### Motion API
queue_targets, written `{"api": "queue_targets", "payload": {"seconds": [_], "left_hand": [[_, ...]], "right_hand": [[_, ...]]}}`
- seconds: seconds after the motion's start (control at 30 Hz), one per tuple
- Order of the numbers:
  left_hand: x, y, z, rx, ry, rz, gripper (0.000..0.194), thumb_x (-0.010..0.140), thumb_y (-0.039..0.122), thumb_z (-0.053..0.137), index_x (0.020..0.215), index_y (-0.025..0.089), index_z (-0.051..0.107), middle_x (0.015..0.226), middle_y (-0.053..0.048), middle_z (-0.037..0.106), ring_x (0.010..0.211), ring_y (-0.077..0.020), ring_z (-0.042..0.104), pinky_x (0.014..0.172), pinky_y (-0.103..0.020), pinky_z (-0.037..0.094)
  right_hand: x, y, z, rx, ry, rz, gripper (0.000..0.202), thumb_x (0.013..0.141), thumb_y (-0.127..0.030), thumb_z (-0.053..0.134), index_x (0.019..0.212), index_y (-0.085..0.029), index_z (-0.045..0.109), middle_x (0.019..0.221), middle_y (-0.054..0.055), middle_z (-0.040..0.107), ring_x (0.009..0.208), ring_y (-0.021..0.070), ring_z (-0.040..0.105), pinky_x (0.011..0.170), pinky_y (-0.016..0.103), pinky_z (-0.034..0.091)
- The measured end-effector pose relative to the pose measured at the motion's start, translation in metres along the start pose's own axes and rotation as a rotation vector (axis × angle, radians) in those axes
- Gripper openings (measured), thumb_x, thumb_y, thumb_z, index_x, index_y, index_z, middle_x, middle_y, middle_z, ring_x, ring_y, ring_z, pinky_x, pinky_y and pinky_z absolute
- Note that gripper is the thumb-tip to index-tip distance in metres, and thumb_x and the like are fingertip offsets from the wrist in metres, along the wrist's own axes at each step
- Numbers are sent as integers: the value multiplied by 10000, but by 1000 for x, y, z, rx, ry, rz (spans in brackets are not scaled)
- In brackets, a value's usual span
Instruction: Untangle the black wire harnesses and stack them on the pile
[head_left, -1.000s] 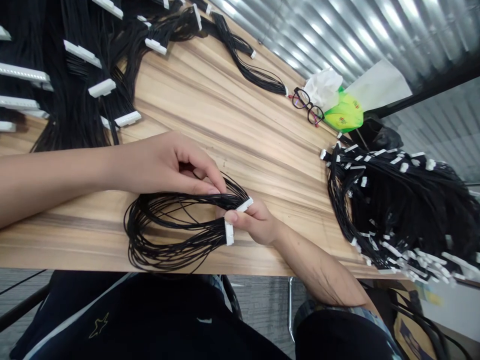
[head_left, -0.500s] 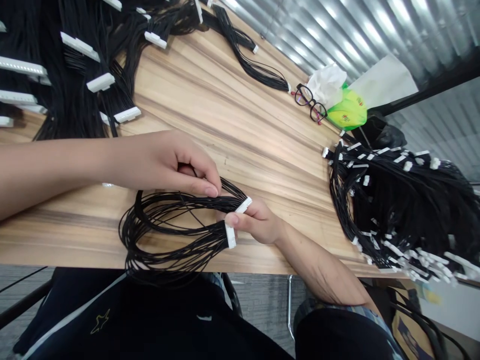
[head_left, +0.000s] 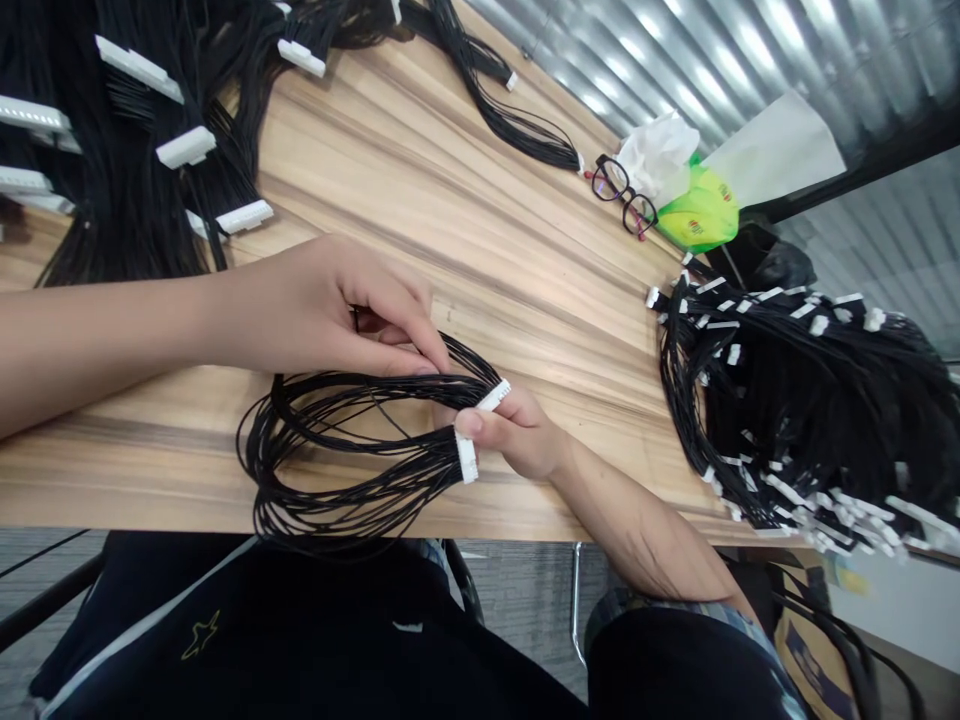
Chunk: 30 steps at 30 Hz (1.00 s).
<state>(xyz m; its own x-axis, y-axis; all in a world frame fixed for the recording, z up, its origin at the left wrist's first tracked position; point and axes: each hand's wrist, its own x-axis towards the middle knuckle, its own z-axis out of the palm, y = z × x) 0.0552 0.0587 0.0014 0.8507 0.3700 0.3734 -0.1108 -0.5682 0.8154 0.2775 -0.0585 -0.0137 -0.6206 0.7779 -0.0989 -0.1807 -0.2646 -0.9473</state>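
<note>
A looped wire harness (head_left: 337,490) of thin black wires lies near the table's front edge, its bend toward the left. My right hand (head_left: 517,430) grips its connector end, thumb over two white connectors: an upper, slanted connector (head_left: 495,394) and a lower connector (head_left: 466,455). My left hand (head_left: 375,315) is over the upper strands, thumb and forefinger closed in a pinch on wires just left of the slanted connector. The other fingers curl under the palm, and what lies beneath them is partly hidden.
Black harnesses with white connectors are heaped at the back left (head_left: 135,190) and right (head_left: 817,390). A single harness (head_left: 517,135) lies at the back, near eyeglasses (head_left: 624,195), white tissue (head_left: 660,155) and a green packet (head_left: 701,210). The wooden table's (head_left: 525,270) front edge borders my lap.
My left hand has shifted slightly up and right along the wires. The connectors in my right hand have moved a little up and right. The camera view has shifted slightly.
</note>
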Motion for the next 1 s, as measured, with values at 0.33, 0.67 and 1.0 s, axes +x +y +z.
{"api": "queue_targets", "payload": {"seconds": [0.33,0.67,1.0], "left_hand": [[-7,29,-3,759,396,52,181,1074,336,586,1111,279,754,1014,43,777,709,-64,598,629,-247,407],[-7,35,8,914,260,394,255,1047,159,596,944,185,828,632,48,730,549,-103,708,553,-197,494],[-5,38,5,986,268,459,252,1059,167,608,989,242,839,747,78,790,599,-76,732,599,-148,564]], "right_hand": [[-2,16,-1,-273,530,-295,461,1047,-582,567,743,-254,678,633,-9,569,593,158,542,601,326,479],[0,12,6,-378,569,-377,409,1078,-512,549,774,-260,655,675,-11,600,657,162,586,677,339,500],[0,13,4,-429,621,-322,486,1057,-581,538,699,-254,555,614,-21,514,580,157,497,580,336,420]]}}
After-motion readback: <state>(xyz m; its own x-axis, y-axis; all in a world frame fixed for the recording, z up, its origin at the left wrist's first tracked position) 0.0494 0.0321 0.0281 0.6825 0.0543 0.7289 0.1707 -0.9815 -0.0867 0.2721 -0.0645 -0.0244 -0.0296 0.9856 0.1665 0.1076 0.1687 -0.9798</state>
